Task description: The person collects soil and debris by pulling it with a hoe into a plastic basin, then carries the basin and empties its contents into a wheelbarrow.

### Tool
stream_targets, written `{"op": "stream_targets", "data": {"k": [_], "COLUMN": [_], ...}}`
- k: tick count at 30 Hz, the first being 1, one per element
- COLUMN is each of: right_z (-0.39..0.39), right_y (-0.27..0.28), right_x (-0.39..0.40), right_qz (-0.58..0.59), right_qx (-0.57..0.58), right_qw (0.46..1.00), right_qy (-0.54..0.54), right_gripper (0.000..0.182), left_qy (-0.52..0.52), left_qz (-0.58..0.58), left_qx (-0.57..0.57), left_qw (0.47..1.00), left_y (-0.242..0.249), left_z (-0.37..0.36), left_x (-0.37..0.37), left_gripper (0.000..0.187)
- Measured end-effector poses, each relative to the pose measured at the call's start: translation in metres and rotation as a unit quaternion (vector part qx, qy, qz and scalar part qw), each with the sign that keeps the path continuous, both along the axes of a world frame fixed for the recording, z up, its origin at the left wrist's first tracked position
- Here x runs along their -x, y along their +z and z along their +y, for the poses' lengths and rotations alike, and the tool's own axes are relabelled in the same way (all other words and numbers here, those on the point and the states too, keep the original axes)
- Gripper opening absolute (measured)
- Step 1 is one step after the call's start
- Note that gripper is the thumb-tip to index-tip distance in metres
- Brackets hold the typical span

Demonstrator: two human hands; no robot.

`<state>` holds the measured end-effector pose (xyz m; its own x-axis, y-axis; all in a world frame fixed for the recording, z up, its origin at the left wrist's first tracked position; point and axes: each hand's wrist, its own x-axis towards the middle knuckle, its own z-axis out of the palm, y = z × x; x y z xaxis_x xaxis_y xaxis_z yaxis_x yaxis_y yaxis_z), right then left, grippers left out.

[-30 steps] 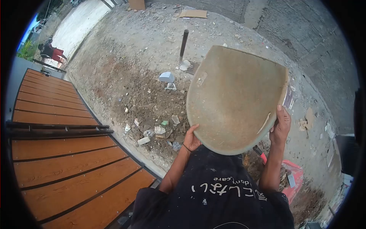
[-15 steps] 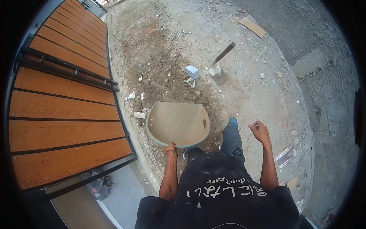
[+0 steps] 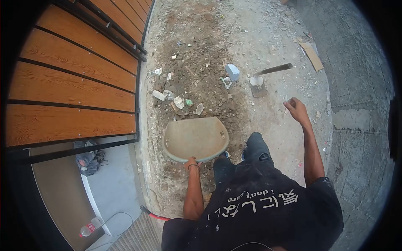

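A wide, shallow grey-brown basin [image 3: 196, 138] with a flat far edge is held low over the dirt, close to my legs. My left hand [image 3: 191, 162] is closed around its near rim. Out to the right, over the concrete, my right hand [image 3: 295, 109] has its fingers curled in, and whether anything small is between them is hidden. Beyond that hand lies a hoe-like tool, its metal blade [image 3: 258, 88] on the ground and its dark handle [image 3: 274, 69] rising to the right.
A wood-panelled gate [image 3: 75, 83] runs along the left. Rubble chunks [image 3: 179, 102], a pale blue block [image 3: 232, 72] and cardboard [image 3: 311, 57] lie ahead. A plastic bottle [image 3: 91, 227], a bagged bundle [image 3: 88, 158] and a red-and-black object [image 3: 155, 215] are at lower left.
The view has turned and shifted, showing more rubble beyond the basin and the bottle at lower left. My left hand still grips the rim. My right hand reaches further forward.
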<state>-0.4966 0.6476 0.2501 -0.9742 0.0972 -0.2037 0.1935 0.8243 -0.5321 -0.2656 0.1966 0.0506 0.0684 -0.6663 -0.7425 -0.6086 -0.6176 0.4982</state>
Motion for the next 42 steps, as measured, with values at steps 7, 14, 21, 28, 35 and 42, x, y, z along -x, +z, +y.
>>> {"op": "stream_targets", "data": {"k": [7,14,21,28,35,42], "right_z": [0.009,0.069,0.119,0.076,0.033,0.002], "right_y": [0.008,-0.010,-0.152,-0.199,-0.228,-0.251], "right_x": [0.057,0.166,0.340,0.371,0.272,0.221], "right_qz": [0.031,0.049,-0.039,-0.341,-0.458,-0.412], "right_qx": [-0.056,-0.161,-0.241,-0.204,-0.047,0.038], "right_qw": [0.998,0.986,0.969,0.917,0.887,0.904], "right_qy": [-0.020,-0.020,0.035,0.033,-0.033,-0.112], "right_gripper": [0.044,0.058,0.077,0.052,0.023,0.016], "left_qy": [-0.033,-0.034,0.014,0.104,0.023,-0.231], "left_qz": [-0.087,-0.115,-0.162,-0.096,-0.059,0.018], "left_qx": [-0.110,-0.198,-0.216,-0.177,-0.218,-0.086], "left_qw": [0.990,0.973,0.963,0.974,0.974,0.969], "left_y": [-0.069,-0.136,-0.317,-0.354,-0.329,-0.277], "left_z": [0.038,0.064,0.108,0.130,0.124,0.118], "left_x": [0.020,0.075,0.074,0.104,0.107,0.100], "left_gripper": [0.037,0.046,0.046,0.059,0.069,0.052]}}
